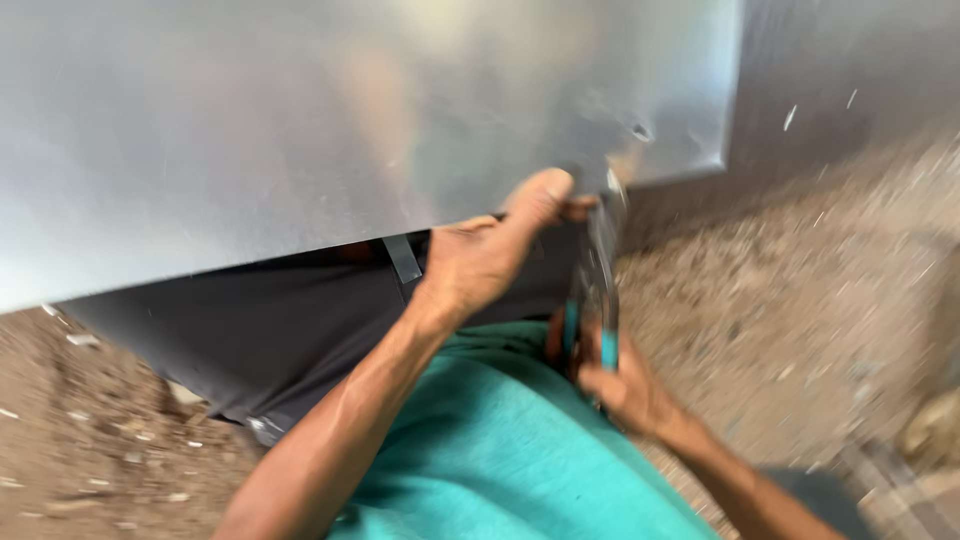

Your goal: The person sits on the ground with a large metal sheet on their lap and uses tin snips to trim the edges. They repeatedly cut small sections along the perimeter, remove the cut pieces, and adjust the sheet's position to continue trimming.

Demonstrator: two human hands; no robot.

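Head view: large shiny thin metal sheet (300, 120), stiff yet springy, sharp-edged.
Left hand (490, 255) pinches its lower edge; right hand (625, 385) squeezes teal-handled pliers (595, 290).

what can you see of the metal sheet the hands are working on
The metal sheet is a large, flat, silvery panel with a dull, faintly scratched sheen, filling the upper frame and tilted across the person's lap. Its lower right corner is rounded, with a small dark hole near it. The left hand presses its thumb on the lower edge; the right hand holds teal-handled pliers at that edge.
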